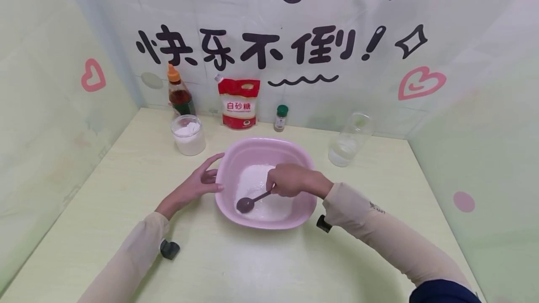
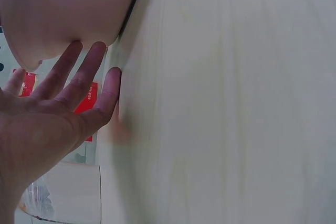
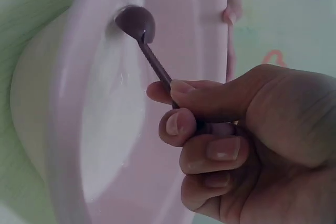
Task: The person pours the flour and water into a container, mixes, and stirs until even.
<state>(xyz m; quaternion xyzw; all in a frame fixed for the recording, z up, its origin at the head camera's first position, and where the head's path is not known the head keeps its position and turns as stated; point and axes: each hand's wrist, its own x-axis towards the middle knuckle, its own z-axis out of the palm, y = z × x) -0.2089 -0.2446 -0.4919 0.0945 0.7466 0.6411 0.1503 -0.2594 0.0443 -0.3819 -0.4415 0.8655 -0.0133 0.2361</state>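
Note:
A pink plastic basin (image 1: 263, 149) stands on the table with a layer of white, partly wet-looking material (image 1: 252, 179) on its bottom. My right hand (image 1: 290, 180) reaches over the basin's right rim and grips the handle of a brown measuring spoon (image 3: 137, 23), thumb and forefinger near the front of it. The spoon's round bowl is down inside the basin, at its near-left part. On the outside, my left hand (image 1: 198, 183) rests against the left wall with fingers spread and fairly straight, as the left wrist view (image 2: 58, 103) also shows.
Behind the basin stand a clear jar of white powder (image 1: 188, 141), a sauce bottle (image 1: 181, 95) with an orange cap, a red and white sugar pouch (image 1: 239, 105) and a green-capped shaker (image 1: 280, 118). At the back right is a clear container (image 1: 343, 148) with some liquid.

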